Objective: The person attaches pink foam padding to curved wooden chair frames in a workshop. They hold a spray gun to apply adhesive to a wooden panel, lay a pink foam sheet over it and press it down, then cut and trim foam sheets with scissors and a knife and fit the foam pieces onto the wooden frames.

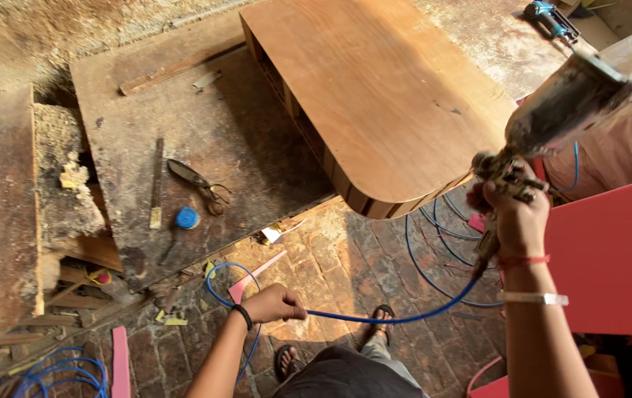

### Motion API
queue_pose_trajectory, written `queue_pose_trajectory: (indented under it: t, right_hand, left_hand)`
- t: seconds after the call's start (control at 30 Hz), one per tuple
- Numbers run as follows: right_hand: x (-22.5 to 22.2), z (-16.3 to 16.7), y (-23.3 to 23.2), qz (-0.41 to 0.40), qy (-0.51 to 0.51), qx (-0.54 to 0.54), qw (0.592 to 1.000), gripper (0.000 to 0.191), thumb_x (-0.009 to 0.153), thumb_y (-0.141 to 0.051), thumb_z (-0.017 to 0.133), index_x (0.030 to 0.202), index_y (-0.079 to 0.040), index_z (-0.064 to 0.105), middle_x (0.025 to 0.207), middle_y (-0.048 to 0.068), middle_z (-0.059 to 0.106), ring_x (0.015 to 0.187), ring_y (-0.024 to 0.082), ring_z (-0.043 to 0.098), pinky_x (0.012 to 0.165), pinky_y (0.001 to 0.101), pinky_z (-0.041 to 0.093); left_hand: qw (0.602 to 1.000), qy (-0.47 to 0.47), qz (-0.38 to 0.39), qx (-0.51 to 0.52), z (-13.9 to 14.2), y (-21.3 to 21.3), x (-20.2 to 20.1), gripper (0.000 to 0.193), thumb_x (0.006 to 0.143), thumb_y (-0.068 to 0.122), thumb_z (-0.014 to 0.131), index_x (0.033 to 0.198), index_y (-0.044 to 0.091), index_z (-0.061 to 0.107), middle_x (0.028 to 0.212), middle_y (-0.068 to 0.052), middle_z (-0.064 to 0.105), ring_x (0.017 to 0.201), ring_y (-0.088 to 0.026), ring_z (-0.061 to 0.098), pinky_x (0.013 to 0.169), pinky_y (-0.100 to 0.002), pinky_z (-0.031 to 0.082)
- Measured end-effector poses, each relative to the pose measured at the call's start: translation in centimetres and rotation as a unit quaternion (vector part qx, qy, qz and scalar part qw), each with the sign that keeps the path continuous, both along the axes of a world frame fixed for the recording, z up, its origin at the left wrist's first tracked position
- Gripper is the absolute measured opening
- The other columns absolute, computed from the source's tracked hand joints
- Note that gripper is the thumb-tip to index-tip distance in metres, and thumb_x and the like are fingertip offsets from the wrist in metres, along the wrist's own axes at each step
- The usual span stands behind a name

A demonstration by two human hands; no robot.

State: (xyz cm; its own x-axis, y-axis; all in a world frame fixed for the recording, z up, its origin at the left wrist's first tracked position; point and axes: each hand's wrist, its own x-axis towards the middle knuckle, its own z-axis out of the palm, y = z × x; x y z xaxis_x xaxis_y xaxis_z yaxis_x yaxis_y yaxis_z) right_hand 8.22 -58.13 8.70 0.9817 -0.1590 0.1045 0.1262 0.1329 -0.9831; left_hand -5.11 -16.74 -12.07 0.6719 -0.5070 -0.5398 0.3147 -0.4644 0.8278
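Observation:
My right hand (518, 221) grips a grimy paint spray gun (544, 133) with its metal cup tilted up to the right, held beside the rounded corner of a brown wooden cabinet top (375, 88). A blue air hose (404, 317) runs from the gun's base down and left to my left hand (275, 302), which is closed around it low over the brick floor. More loops of the hose lie on the floor under the cabinet's edge. My sandalled feet show below.
A dusty plywood board (183, 147) lies at left with large scissors (198, 184), a file and a blue tape measure (187, 217) on it. A red panel (611, 250) stands at right. A blue power drill (548, 18) lies at top right. Wood scraps litter the left.

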Motion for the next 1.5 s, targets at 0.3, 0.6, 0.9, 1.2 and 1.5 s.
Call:
queue_pose_trajectory:
  t: [0.3,0.6,0.9,1.2,1.5]
  right_hand:
    - [5.8,-7.1,-4.5,0.129,0.151,-0.035,0.979,0.036,0.091,0.005,0.065,0.126,-0.001,0.063,0.096,0.010,0.071,0.076,0.019,0.070,0.070,0.0327,0.060]
    - [6.2,-10.0,0.8,0.189,0.185,0.024,0.964,0.036,0.087,0.003,0.069,0.123,0.002,0.066,0.100,0.010,0.074,0.082,0.020,0.071,0.072,0.0328,0.060]
    - [9.3,-7.4,1.6,0.153,0.130,-0.041,0.979,0.037,0.089,0.001,0.070,0.125,0.004,0.064,0.102,0.008,0.071,0.087,0.017,0.070,0.075,0.0318,0.062]
    - [9.1,-8.0,7.1,0.163,0.144,-0.081,0.973,0.035,0.091,0.001,0.069,0.126,0.005,0.065,0.101,0.010,0.073,0.080,0.018,0.072,0.073,0.0313,0.060]
    - [9.0,-8.4,10.3,0.183,0.156,-0.055,0.969,0.048,0.090,0.004,0.065,0.138,0.002,0.058,0.109,0.012,0.074,0.091,0.021,0.075,0.080,0.0343,0.063]
  left_hand:
    - [0.952,-0.068,0.165,0.250,7.7,-10.4,5.8,0.024,0.071,0.035,0.090,0.081,0.015,0.084,0.080,0.001,0.077,0.077,-0.016,0.071,0.068,-0.035,0.054]
    - [0.914,-0.082,0.367,0.151,6.7,-8.4,3.3,0.032,0.065,0.031,0.093,0.081,0.008,0.077,0.077,-0.005,0.079,0.074,-0.016,0.076,0.066,-0.032,0.058]
    - [0.920,-0.171,0.329,0.125,5.8,-6.6,6.9,0.034,0.064,0.033,0.093,0.078,0.008,0.077,0.076,-0.002,0.078,0.073,-0.013,0.074,0.068,-0.028,0.056]
    - [0.923,-0.088,0.334,0.173,4.7,-1.6,7.8,0.037,0.065,0.037,0.092,0.086,0.012,0.076,0.076,-0.001,0.079,0.071,-0.012,0.075,0.063,-0.028,0.054]
    - [0.926,-0.059,0.304,0.215,4.6,0.6,7.5,0.037,0.065,0.042,0.092,0.087,0.016,0.077,0.076,0.002,0.077,0.069,-0.011,0.072,0.063,-0.029,0.052]
